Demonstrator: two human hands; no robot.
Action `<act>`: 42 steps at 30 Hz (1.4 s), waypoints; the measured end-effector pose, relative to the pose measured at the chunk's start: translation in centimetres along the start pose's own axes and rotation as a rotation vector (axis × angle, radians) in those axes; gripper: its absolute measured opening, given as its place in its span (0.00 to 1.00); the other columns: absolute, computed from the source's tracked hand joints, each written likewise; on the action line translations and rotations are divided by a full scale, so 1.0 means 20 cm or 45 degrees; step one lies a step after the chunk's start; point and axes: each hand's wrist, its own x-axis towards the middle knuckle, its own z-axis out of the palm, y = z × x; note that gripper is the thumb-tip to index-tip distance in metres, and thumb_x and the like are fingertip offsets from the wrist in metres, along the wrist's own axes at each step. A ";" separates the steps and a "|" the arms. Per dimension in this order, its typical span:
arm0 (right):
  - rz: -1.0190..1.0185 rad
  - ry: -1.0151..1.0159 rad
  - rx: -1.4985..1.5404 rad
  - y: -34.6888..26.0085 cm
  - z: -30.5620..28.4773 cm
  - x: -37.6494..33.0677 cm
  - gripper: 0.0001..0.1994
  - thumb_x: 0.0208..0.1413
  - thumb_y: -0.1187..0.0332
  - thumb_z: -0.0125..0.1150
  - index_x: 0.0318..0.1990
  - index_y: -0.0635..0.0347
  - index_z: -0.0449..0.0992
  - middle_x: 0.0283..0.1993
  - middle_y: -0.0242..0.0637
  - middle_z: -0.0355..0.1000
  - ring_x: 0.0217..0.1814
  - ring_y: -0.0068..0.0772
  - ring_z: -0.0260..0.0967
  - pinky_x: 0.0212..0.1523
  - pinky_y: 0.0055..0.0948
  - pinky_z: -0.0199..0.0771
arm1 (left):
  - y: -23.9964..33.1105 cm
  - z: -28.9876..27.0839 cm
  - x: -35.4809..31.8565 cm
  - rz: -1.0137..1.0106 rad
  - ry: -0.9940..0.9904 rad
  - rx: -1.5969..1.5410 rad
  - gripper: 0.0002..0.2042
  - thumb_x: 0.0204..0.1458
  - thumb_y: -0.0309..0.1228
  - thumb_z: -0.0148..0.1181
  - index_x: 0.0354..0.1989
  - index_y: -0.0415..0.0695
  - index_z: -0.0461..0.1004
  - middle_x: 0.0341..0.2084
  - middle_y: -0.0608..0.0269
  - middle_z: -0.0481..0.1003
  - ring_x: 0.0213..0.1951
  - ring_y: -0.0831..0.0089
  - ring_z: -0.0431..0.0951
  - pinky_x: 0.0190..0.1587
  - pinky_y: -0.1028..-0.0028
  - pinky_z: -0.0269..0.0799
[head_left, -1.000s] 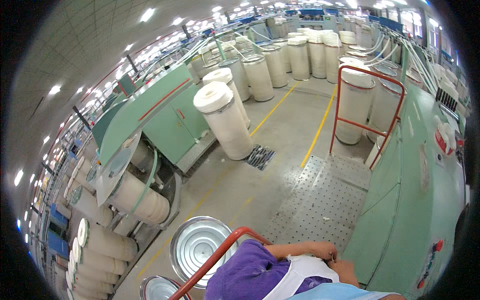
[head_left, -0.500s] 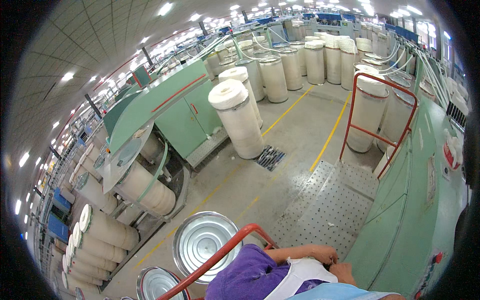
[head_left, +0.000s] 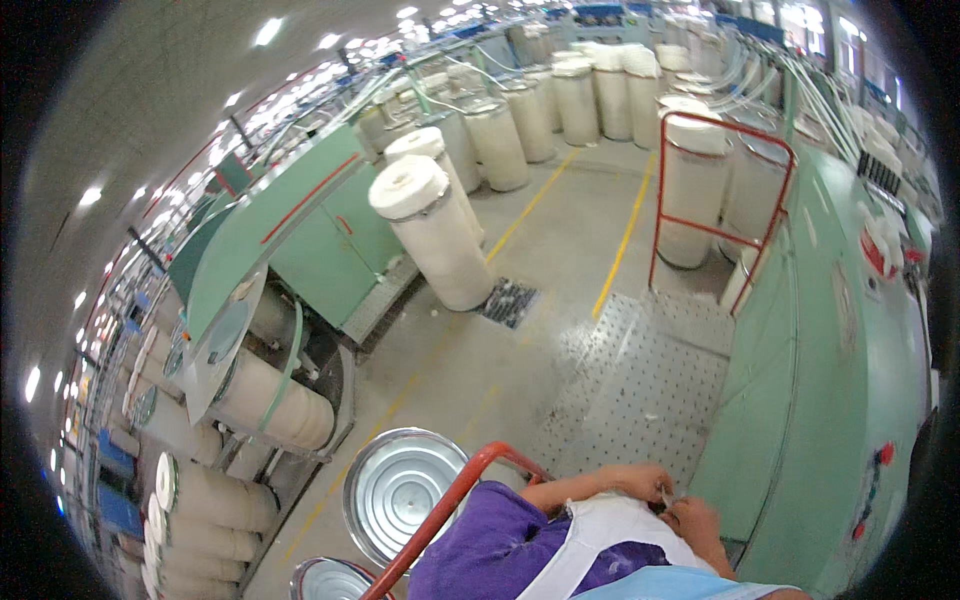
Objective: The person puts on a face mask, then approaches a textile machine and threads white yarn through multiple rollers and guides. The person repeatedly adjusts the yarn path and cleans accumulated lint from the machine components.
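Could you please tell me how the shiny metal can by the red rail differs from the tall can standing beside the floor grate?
The metal can shows a bare, ribbed silver inside, while the tall can is heaped with white fibre above its rim. The metal can sits by the red rail; the tall can stands farther off, beside the green machine. Both are round and upright.

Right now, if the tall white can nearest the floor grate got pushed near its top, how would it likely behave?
The tall white can stands upright, much taller than wide, so a high push might tip it rather than slide it. Its white fill bulges above the rim, which suggests soft, probably fairly light contents. The concrete floor looks smooth, so a low push would likely slide it.
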 end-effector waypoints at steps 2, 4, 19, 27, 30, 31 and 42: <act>-0.045 0.007 -0.022 -0.04 -0.04 -0.02 0.13 0.47 0.56 0.60 0.32 0.56 0.77 0.33 0.39 0.72 0.36 0.45 0.70 0.35 0.43 0.70 | 0.00 0.00 0.01 -0.006 -0.023 0.004 0.17 0.39 0.34 0.62 0.39 0.40 0.76 0.31 0.52 0.78 0.34 0.62 0.77 0.37 0.65 0.71; 0.024 -0.030 -0.029 -0.07 -0.08 -0.03 0.15 0.49 0.56 0.58 0.36 0.58 0.74 0.35 0.40 0.71 0.39 0.45 0.69 0.37 0.43 0.70 | 0.01 0.00 0.01 0.021 -0.012 -0.178 0.18 0.40 0.35 0.63 0.39 0.38 0.75 0.30 0.51 0.77 0.34 0.63 0.77 0.37 0.65 0.71; 0.682 0.488 0.991 0.06 -0.20 -0.37 0.11 0.51 0.63 0.60 0.29 0.62 0.72 0.22 0.39 0.71 0.23 0.32 0.69 0.26 0.30 0.66 | 0.26 -0.03 0.15 -0.102 -0.390 -0.372 0.19 0.44 0.25 0.59 0.49 0.38 0.71 0.43 0.56 0.75 0.44 0.68 0.75 0.48 0.71 0.69; 0.871 0.996 1.582 0.06 -0.03 -0.72 0.09 0.58 0.65 0.55 0.33 0.63 0.71 0.28 0.32 0.72 0.29 0.19 0.68 0.30 0.22 0.69 | 0.57 0.01 0.35 0.206 -0.568 -0.093 0.15 0.45 0.30 0.64 0.42 0.40 0.76 0.37 0.61 0.77 0.40 0.74 0.75 0.39 0.71 0.70; 0.995 1.201 1.568 -0.04 0.02 -0.85 0.10 0.58 0.65 0.54 0.33 0.64 0.71 0.28 0.33 0.72 0.29 0.20 0.70 0.32 0.23 0.72 | 0.74 0.12 0.41 0.412 -0.562 0.125 0.10 0.44 0.30 0.65 0.35 0.41 0.78 0.29 0.59 0.78 0.31 0.69 0.76 0.29 0.70 0.68; 1.017 1.270 1.559 -0.08 0.03 -0.89 0.10 0.58 0.65 0.54 0.33 0.64 0.71 0.28 0.33 0.72 0.30 0.20 0.70 0.32 0.23 0.72 | 0.80 0.16 0.42 0.540 -0.598 0.187 0.09 0.44 0.29 0.64 0.35 0.41 0.78 0.28 0.58 0.78 0.30 0.67 0.76 0.29 0.70 0.68; 1.131 1.724 0.900 -0.28 0.01 -1.40 0.10 0.59 0.62 0.53 0.38 0.59 0.72 0.31 0.37 0.72 0.29 0.30 0.71 0.30 0.27 0.71 | 1.46 0.60 0.43 1.716 -0.474 0.818 0.05 0.41 0.28 0.66 0.27 0.47 0.76 0.20 0.66 0.74 0.25 0.66 0.75 0.27 0.69 0.68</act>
